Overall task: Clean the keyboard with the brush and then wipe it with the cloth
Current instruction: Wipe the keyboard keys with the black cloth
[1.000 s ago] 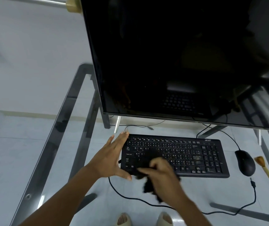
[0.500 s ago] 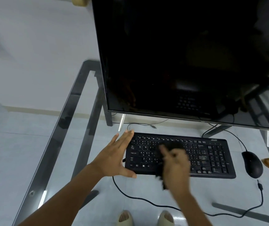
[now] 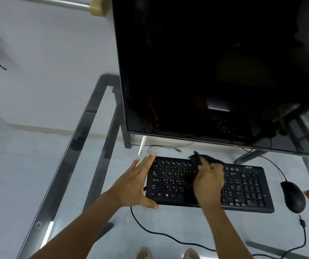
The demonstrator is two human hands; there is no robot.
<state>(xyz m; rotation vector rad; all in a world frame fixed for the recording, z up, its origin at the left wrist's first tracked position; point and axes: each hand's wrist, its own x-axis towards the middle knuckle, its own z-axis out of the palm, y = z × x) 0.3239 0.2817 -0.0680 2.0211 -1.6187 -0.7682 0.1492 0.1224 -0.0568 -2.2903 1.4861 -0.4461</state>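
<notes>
Keyboard (image 3: 243, 186) lies under right fingers (image 3: 204, 165) clutching the black cloth (image 3: 204, 158), left fingers (image 3: 146, 163) spread flat bracing its end.

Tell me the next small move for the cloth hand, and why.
Probably sweep the cloth rightward along the keyboard. The right hand has it on the top middle rows, the left hand braces the left end, and the right-side keys lie uncovered.

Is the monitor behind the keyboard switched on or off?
Off, as far as the view shows. The monitor screen is uniformly black, showing only faint reflections, including the keyboard below it.
</notes>
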